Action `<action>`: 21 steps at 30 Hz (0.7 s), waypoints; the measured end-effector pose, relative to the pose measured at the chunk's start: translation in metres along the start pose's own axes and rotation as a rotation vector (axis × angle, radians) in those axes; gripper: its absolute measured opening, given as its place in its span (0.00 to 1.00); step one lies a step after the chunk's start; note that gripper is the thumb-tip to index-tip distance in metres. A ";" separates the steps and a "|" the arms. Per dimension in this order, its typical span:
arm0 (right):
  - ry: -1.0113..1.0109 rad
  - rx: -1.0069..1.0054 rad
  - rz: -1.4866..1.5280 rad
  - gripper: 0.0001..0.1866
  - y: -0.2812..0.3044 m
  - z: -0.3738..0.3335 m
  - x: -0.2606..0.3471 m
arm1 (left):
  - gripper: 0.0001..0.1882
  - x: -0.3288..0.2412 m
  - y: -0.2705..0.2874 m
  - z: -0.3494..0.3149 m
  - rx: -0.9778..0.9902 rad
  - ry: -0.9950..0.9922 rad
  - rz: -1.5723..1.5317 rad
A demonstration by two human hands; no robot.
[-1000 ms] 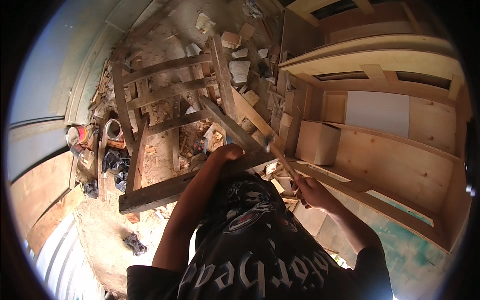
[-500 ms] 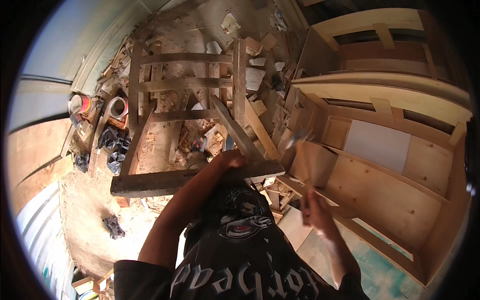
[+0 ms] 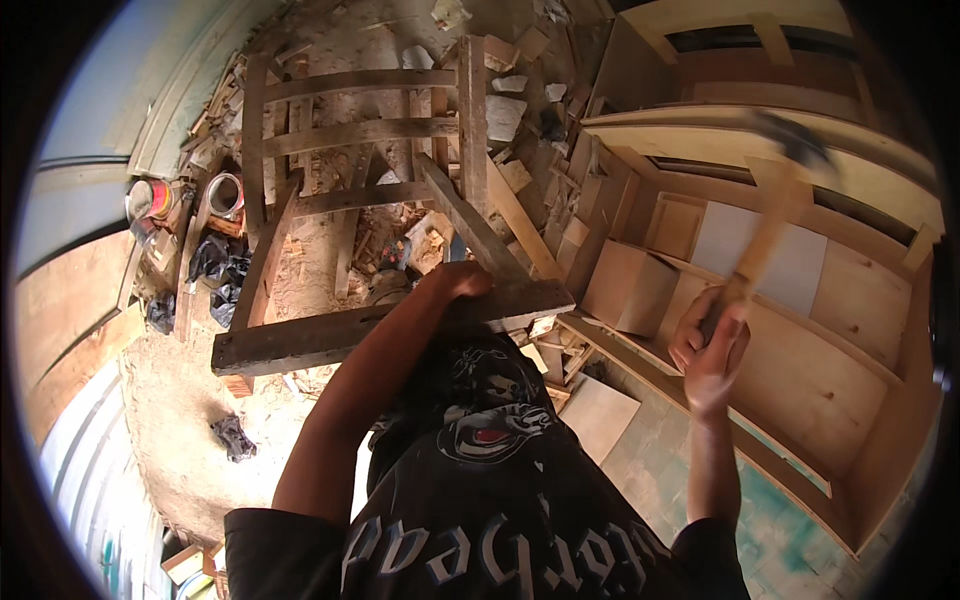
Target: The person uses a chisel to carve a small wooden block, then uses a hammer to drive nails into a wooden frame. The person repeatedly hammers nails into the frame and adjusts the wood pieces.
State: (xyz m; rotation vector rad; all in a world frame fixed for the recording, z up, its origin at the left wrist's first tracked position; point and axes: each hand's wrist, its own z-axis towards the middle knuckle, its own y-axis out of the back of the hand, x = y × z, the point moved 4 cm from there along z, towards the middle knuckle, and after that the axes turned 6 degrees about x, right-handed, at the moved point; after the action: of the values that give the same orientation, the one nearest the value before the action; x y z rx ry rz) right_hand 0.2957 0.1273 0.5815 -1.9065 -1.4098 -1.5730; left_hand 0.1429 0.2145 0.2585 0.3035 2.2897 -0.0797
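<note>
My right hand [image 3: 712,345] is raised at the right with its fingers wrapped round the wooden handle of a hammer [image 3: 752,240]. The hammer's dark head is smeared by motion at the upper right, in front of the pale cabinet. In front of my body stands an old wooden frame [image 3: 290,343] of dark, worn beams, with several cross slats and two slanting braces. My left hand [image 3: 465,282] is closed on its near beam, beside the foot of the right brace. The fingertips of that hand are hidden.
Unfinished plywood cabinets [image 3: 850,310] fill the right side. At the left are open paint cans [image 3: 226,195] and black plastic bags [image 3: 210,262]. Wood scraps [image 3: 520,175] and stone pieces litter the ground around the frame. A pale board [image 3: 598,415] lies near the cabinet.
My right hand has swung the hammer up and to the right, away from the wooden frame. My left hand stays on the beam. The frame appears slightly higher in view.
</note>
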 end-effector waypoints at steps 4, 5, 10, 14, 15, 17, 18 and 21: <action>-0.233 0.370 -0.411 0.22 -0.037 -0.017 -0.057 | 0.24 0.007 -0.005 0.015 0.034 -0.155 0.070; -0.648 0.444 -0.502 0.22 -0.032 -0.021 -0.076 | 0.23 0.011 -0.004 0.018 0.081 -0.195 0.173; -0.283 0.237 -0.320 0.27 -0.004 -0.009 -0.047 | 0.24 0.016 -0.007 0.026 0.173 -0.053 0.111; -0.094 0.368 -0.330 0.29 -0.028 -0.012 -0.037 | 0.21 0.008 -0.003 0.009 -0.056 -0.026 0.070; -0.326 0.399 -0.402 0.29 -0.028 -0.013 -0.045 | 0.21 0.006 0.002 0.007 -0.078 -0.015 0.074; -0.746 0.367 -0.248 0.28 -0.025 -0.020 -0.054 | 0.21 0.002 0.006 0.005 -0.018 -0.060 0.073; -1.027 0.330 -0.205 0.28 -0.021 -0.025 -0.059 | 0.21 0.000 0.007 0.004 0.015 -0.085 0.079; -0.783 0.242 -0.020 0.27 0.010 -0.009 -0.026 | 0.21 0.007 0.004 0.008 0.074 0.015 0.074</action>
State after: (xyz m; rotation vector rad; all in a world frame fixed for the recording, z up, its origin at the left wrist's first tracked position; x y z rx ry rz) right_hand 0.3009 0.1029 0.5658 -2.4608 -1.7858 -0.5981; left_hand 0.1451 0.2186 0.2485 0.4275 2.2915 -0.1249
